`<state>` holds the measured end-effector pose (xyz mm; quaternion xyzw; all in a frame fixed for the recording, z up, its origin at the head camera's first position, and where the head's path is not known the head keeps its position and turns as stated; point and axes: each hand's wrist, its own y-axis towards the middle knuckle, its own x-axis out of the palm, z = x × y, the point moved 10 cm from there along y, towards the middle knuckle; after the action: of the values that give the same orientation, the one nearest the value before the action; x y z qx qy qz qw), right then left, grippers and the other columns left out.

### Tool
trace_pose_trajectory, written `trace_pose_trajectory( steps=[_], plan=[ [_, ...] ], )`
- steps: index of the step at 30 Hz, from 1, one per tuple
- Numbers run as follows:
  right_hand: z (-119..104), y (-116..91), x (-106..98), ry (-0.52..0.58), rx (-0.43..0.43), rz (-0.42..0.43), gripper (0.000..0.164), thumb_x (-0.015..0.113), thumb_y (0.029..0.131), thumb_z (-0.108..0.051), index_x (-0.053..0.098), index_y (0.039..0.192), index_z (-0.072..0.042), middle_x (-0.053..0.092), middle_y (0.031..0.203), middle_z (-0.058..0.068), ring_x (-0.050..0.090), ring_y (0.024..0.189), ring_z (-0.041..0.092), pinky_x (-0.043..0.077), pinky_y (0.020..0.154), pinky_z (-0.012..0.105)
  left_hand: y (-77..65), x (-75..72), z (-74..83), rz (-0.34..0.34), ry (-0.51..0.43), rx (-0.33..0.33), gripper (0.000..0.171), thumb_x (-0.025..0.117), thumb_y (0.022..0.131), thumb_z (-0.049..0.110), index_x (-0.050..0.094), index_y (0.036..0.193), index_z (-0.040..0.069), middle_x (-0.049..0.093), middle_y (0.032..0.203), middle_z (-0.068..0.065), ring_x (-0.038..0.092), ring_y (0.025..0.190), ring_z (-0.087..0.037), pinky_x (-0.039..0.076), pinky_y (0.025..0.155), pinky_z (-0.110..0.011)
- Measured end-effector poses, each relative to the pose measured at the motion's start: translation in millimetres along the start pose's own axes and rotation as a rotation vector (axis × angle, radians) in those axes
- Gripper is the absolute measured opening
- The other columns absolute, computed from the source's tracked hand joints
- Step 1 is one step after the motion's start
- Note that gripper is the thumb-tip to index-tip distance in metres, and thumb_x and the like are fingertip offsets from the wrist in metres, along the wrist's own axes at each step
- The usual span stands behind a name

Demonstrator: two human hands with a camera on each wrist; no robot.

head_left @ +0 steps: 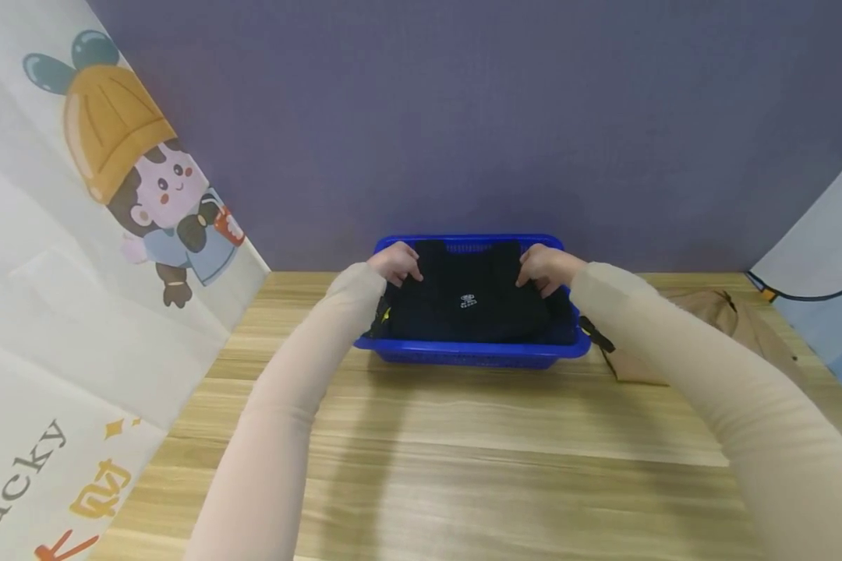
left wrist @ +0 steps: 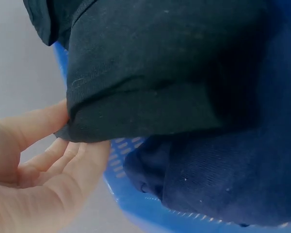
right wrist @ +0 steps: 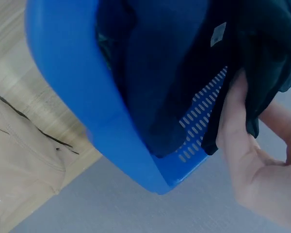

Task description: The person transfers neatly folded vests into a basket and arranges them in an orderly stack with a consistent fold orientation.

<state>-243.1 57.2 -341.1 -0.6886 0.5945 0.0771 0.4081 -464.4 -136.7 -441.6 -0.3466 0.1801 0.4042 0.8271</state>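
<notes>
A folded black shirt with a small white print lies at the top of a blue plastic basket. My left hand pinches the shirt's left edge between thumb and fingers; the left wrist view shows its stitched hem. At the opposite edge, my right hand grips the cloth, with the thumb on one side and the fingers on the other in the right wrist view. Beneath the shirt, dark navy clothing fills part of the basket. A small white label shows inside the basket.
The basket stands on a wood-grain table against a grey-purple wall panel. To its right lies a tan garment, partly behind my right sleeve. A black strap end hangs over the basket's right rim. A cartoon-printed white sheet borders the left.
</notes>
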Motion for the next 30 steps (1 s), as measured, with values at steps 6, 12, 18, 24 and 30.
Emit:
trace_pose_trajectory(
  steps=[6,12,18,24,30],
  plan=[
    [1,-10,7,-0.076,0.048,0.012,0.06,0.051,0.086,-0.004,0.019,0.135,0.009,0.032,0.131,0.031,0.043,0.111,0.043,0.05,0.076,0.042,87.9,-3.1,-48.0,0.033,0.056,-0.025,0.08,0.087,0.045,0.019,0.052,0.116,0.014,0.04,0.063,-0.002,0.036,0.048,-0.015,0.052,0.055,-0.041],
    [1,-12,10,-0.118,0.019,0.032,0.055,0.051,0.085,-0.001,0.024,0.131,0.012,0.033,0.13,0.031,0.046,0.108,0.043,0.052,0.07,0.039,141.2,-3.1,-77.8,0.049,0.083,-0.018,0.078,0.089,0.039,0.02,0.056,0.11,0.019,0.036,0.052,-0.001,0.034,0.04,-0.015,0.051,0.051,-0.044],
    [18,16,6,-0.159,0.02,0.08,0.047,0.057,0.079,0.001,0.037,0.12,0.011,0.046,0.09,0.018,0.053,0.067,0.026,0.053,0.057,0.038,117.8,2.9,-63.4,0.06,0.124,-0.034,0.072,0.087,0.041,0.012,0.057,0.106,0.016,0.04,0.056,-0.004,0.036,0.041,-0.016,0.052,0.051,-0.043],
    [103,151,-5,-0.131,0.037,0.1,0.056,0.064,0.074,-0.002,0.038,0.124,0.003,0.048,0.093,0.019,0.058,0.066,0.034,0.052,0.053,0.044,64.3,9.8,-39.0,0.068,0.197,-0.048,0.06,0.08,0.056,0.003,0.057,0.111,0.011,0.052,0.072,-0.006,0.046,0.047,-0.015,0.053,0.058,-0.038],
    [118,167,-5,-0.102,0.024,0.08,0.058,0.072,0.064,-0.001,0.042,0.113,0.004,0.049,0.108,0.024,0.058,0.066,0.034,0.052,0.05,0.042,0.4,16.9,-5.7,0.039,0.267,-0.02,0.048,0.074,0.063,-0.001,0.059,0.108,0.003,0.059,0.091,-0.01,0.058,0.067,-0.022,0.053,0.058,-0.034]
  ],
)
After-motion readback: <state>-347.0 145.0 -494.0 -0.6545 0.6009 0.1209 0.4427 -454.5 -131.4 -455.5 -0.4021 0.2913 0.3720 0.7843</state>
